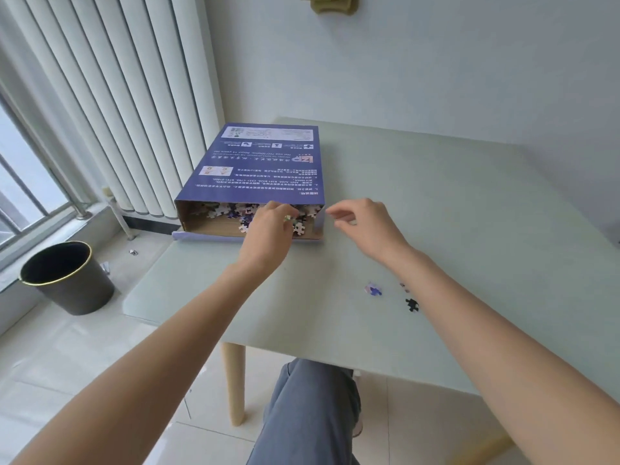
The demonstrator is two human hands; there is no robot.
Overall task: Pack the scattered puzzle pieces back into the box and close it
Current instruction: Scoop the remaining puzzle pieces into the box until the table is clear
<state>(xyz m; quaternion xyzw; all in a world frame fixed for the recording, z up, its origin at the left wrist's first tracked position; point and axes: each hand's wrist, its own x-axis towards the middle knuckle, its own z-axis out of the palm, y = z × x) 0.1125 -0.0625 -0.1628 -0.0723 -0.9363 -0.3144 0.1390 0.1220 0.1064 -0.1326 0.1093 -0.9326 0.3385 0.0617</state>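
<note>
**Puzzle pack-up — hands at the open box end**

Nearest in view, a leg in grey-blue trousers (302,414) is seen below the near edge of the pale green table (453,203), beside a light wooden table leg (235,380).

Three loose puzzle pieces are recorded on the tabletop, right of centre: a purple-white piece (373,289), a black piece (412,304) just to its right and slightly nearer, and a small piece (403,286) partly hidden by the right forearm.

Further in, the left hand (271,229) is held at the open near end of the purple box (258,169), fingers curled around a few pieces at the mouth. The right hand (364,223) is placed just right of the box's near right corner, thumb and forefinger brought close at the side flap (320,219) — actual contact with the flap cannot be told.

The box lies flat at the far left of the table, printed back face up; a heap of pieces (235,213) is visible inside its mouth.

On the floor to the left, a dark bin (67,276) with a gold rim is noted; beyond it, white vertical blinds (117,95) and a pale wall (436,62).
</note>
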